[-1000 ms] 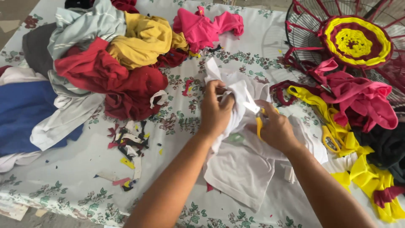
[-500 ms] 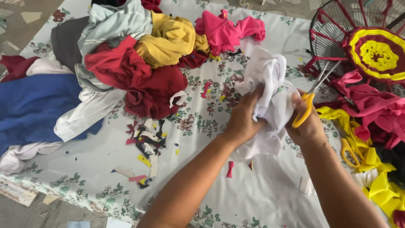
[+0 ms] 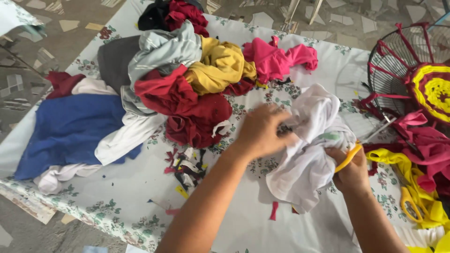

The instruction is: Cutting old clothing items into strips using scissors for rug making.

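Note:
My left hand (image 3: 260, 131) grips a bunched white cloth (image 3: 311, 154) at its left side, over the floral tablecloth (image 3: 117, 197). My right hand (image 3: 350, 169) holds yellow-handled scissors (image 3: 362, 146) against the cloth's right side, their metal blades pointing up and right. The cloth is gathered between both hands and hangs down toward me.
A heap of clothes in red (image 3: 187, 105), mustard (image 3: 220, 68), pink (image 3: 276, 58), grey (image 3: 161, 49) and blue (image 3: 70, 129) fills the far left of the table. Small fabric scraps (image 3: 187, 166) lie in the middle. A fan guard with a woven yellow and red disc (image 3: 433, 89) and pink and yellow cloths (image 3: 422, 154) sit at the right. Second yellow scissors (image 3: 410, 201) lie there.
The white cloth went from spread flat on the table to bunched up between my hands. The view shifted left, so the clothes heap now sits more to the centre.

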